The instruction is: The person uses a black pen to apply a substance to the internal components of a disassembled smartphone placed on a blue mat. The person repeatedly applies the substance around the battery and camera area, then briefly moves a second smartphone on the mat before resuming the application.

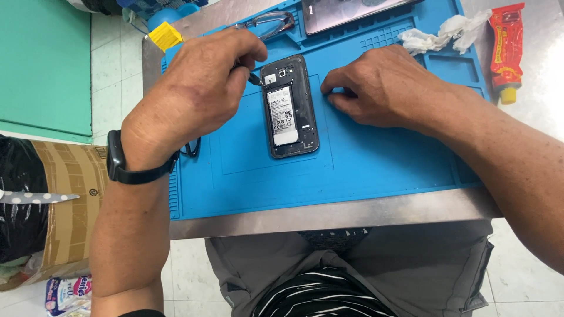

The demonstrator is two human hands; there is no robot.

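A phone (pixel 290 107) with its back cover off lies flat on a blue work mat (pixel 364 170). It sits near the middle of the mat, with its camera end pointing away from the person. You can see the battery (pixel 282 116) inside it, white and grey, filling most of the open back.

The left hand (pixel 197 88) is curled tight around a thin dark tool (pixel 254 78). The tip of the tool pokes out from the fingers and touches the top left edge of the phone. A black watch (pixel 120 161) is on that wrist.

The right hand (pixel 382 88) rests on the mat just beside the right side of the phone. Its fingers are bent and pressed down on the mat near the top of the phone. I cannot tell if it is pinching something small or holding nothing.

The mat lies on a shiny metal table (pixel 329 214). At the far edge of the mat are a pair of glasses (pixel 267 22) and another phone (pixel 346 13) with a dark screen. A crumpled white tissue (pixel 443 32) lies at the top right of the mat. Next to it, on the table, is a red tube (pixel 506 50) with a yellow cap. A yellow thing (pixel 165 35) sits at the top left corner. A cardboard box (pixel 73 205) stands on the floor to the left.
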